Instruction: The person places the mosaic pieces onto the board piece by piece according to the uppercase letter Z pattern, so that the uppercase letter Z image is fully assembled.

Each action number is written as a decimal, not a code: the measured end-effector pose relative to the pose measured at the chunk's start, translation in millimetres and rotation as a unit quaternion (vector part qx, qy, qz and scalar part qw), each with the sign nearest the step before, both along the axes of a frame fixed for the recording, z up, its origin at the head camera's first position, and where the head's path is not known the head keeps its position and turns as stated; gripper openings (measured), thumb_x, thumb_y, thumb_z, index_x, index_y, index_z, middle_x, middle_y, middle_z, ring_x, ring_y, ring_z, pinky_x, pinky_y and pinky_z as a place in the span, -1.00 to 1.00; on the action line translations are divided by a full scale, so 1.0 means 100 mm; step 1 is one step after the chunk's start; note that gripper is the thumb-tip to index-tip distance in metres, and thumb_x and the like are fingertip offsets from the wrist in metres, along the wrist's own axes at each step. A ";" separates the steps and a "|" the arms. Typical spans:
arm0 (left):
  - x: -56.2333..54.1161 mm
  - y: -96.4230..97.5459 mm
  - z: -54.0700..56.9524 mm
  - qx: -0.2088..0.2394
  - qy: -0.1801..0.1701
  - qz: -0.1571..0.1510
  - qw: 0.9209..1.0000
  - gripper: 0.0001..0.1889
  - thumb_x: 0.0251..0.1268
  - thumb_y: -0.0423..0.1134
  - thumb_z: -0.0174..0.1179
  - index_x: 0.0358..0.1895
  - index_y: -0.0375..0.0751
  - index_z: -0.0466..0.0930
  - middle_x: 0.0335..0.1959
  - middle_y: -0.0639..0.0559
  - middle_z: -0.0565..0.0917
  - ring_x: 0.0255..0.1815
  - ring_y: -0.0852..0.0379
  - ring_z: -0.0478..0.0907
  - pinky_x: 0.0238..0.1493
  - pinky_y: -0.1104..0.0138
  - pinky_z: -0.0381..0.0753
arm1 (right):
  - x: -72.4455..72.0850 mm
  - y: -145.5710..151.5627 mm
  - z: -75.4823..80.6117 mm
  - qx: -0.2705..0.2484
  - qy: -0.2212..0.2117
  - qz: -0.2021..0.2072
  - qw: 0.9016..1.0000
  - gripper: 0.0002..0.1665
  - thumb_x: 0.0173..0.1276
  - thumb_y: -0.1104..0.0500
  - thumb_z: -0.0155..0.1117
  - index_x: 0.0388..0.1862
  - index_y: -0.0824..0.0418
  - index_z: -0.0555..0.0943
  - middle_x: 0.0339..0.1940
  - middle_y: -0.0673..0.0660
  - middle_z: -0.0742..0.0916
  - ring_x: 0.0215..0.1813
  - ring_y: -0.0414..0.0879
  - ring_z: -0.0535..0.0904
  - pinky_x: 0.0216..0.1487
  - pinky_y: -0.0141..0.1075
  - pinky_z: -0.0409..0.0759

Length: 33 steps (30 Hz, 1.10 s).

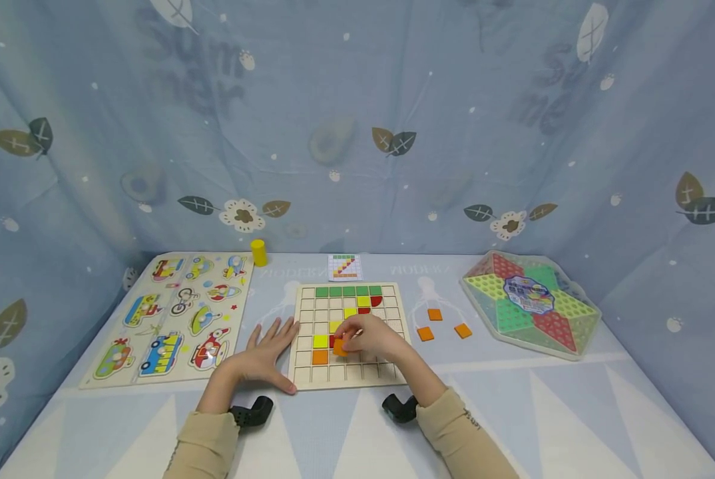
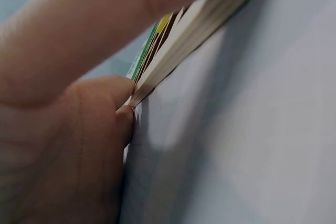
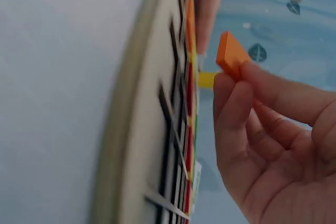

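A wooden grid board (image 1: 305, 377) lies on the table with a row of green tiles (image 1: 348, 291) near its far edge. Yellow and red pieces step diagonally down it to the left, and one orange tile (image 1: 319, 357) sits in a lower-left cell. Between thumb and fingers, my right hand (image 1: 371, 334) pinches an orange square tile (image 3: 234, 55), tilted and held just above the board. My left hand (image 1: 263, 360) lies with its fingers spread at the board's left edge, thumb near the front corner. The right hand hides some middle cells.
Three loose orange tiles (image 1: 426, 334) lie right of the board. A small pattern card (image 1: 345, 268) is behind it. At left is a vehicle picture board (image 1: 198, 309) with a yellow cylinder (image 1: 258, 253) by its far corner; a coloured pegboard case (image 1: 507, 326) stands at right.
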<state>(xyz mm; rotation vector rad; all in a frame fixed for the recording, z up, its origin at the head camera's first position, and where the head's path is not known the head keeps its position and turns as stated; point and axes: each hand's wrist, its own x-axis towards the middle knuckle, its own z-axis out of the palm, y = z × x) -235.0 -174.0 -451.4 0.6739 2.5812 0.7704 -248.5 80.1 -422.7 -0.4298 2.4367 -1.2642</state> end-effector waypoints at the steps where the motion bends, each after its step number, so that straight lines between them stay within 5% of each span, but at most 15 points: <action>1: 0.00 0.00 0.00 0.000 0.000 -0.001 1.000 0.30 -0.36 0.16 0.45 0.45 -0.33 -0.16 0.47 -0.28 -0.20 0.45 -0.29 -0.41 0.29 -0.18 -0.55 | 0.01 -0.03 -0.02 0.007 0.007 0.008 1.000 -0.89 0.15 0.34 0.31 -0.31 0.22 0.65 -0.39 0.05 0.65 -0.36 -0.14 0.50 -0.31 -0.36 0.49; 9: -0.01 0.00 -0.01 -0.004 0.002 -0.002 1.000 0.30 -0.36 0.18 0.45 0.45 -0.30 -0.16 0.48 -0.26 -0.20 0.45 -0.28 -0.41 0.29 -0.18 -0.55 | 0.07 -0.14 -0.12 0.069 0.077 0.005 0.995 -0.92 0.07 0.32 0.39 -0.49 0.18 0.64 -0.54 -0.06 0.60 -0.44 -0.19 0.47 -0.38 -0.41 0.47; 21: -0.01 -0.01 -0.02 -0.002 0.005 -0.001 1.000 0.30 -0.36 0.16 0.46 0.45 -0.32 -0.15 0.48 -0.27 -0.20 0.45 -0.28 -0.41 0.29 -0.17 -0.56 | 0.07 -0.16 -0.17 0.116 0.103 0.011 0.988 -0.86 0.05 0.25 0.43 -0.54 0.07 0.61 -0.59 -0.09 0.55 -0.44 -0.20 0.43 -0.39 -0.42 0.41; 27: -0.01 0.00 -0.02 -0.002 0.006 0.001 1.000 0.30 -0.36 0.17 0.45 0.45 -0.32 -0.15 0.47 -0.27 -0.19 0.45 -0.27 -0.41 0.29 -0.17 -0.56 | 0.02 -0.03 -0.05 0.100 0.102 0.004 0.990 -0.88 0.08 0.20 0.42 -0.47 0.10 0.60 -0.58 -0.05 0.57 -0.46 -0.16 0.45 -0.42 -0.37 0.43; 33: -0.02 0.00 -0.02 0.000 0.005 0.003 1.000 0.30 -0.36 0.16 0.46 0.45 -0.33 -0.15 0.47 -0.28 -0.19 0.45 -0.28 -0.41 0.29 -0.17 -0.56 | -0.13 0.35 0.09 0.052 0.103 -0.059 0.992 -0.87 0.10 0.25 0.38 -0.34 0.19 0.62 -0.46 0.00 0.61 -0.39 -0.14 0.51 -0.36 -0.31 0.50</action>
